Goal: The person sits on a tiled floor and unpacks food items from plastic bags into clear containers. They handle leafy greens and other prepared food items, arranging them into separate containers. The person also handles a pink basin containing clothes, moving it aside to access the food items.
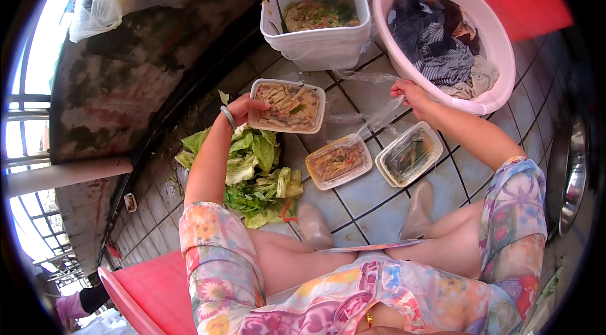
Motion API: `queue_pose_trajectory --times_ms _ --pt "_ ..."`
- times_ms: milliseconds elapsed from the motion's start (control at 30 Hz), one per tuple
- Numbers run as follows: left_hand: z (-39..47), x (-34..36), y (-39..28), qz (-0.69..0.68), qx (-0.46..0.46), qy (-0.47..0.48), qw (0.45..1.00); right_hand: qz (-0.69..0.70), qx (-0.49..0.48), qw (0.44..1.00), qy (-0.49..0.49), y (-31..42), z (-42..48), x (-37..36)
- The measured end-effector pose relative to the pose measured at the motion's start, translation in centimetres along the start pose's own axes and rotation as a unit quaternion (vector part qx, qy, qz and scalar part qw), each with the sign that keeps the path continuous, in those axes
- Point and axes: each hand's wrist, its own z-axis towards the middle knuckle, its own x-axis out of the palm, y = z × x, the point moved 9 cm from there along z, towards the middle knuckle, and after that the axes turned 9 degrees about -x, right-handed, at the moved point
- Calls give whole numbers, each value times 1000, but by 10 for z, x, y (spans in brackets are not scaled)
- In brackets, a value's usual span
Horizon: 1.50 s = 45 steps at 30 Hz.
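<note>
My left hand (pixel 251 106) grips the left end of a rectangular plastic food container (pixel 288 106), its thumb over the rim. Pale sliced food with bits of red and green fills it. Off to the right, my right hand (pixel 413 97) pinches a strip of clear plastic film (pixel 384 115). The film trails down toward a second container (pixel 339 160) of shredded food on the tiles. Beside that lies a container (pixel 411 155) with film stretched over dark green food; another tray edge shows beneath it.
A white bucket (pixel 315 48) holding food scraps stands at the wall (pixel 118 74). Right of it is a pink basin (pixel 499 70) of clothes. Leafy greens (pixel 258 160) lie on the tiled floor (pixel 369 202) by my left forearm. A metal basin (pixel 574 178) stands far right.
</note>
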Motion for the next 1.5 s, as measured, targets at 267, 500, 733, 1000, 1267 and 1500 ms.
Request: queue_pose_trajectory --times_ms 267,500,733,1000,1267,1500 --pt "-13 -19 18 71 -89 31 993 -101 -47 993 -39 -19 34 -3" --pt "13 38 19 19 -77 68 995 -559 -243 791 59 42 -18 77" --pt "59 111 40 35 -100 149 983 -546 -334 751 164 52 -48 88" --pt "70 75 50 87 -167 177 966 -644 -315 560 415 -34 -68 114" --pt "97 73 39 -10 -104 109 989 -777 -236 565 148 -51 15 41" --pt "137 83 35 -48 -72 55 995 -612 -346 702 114 23 0 46"
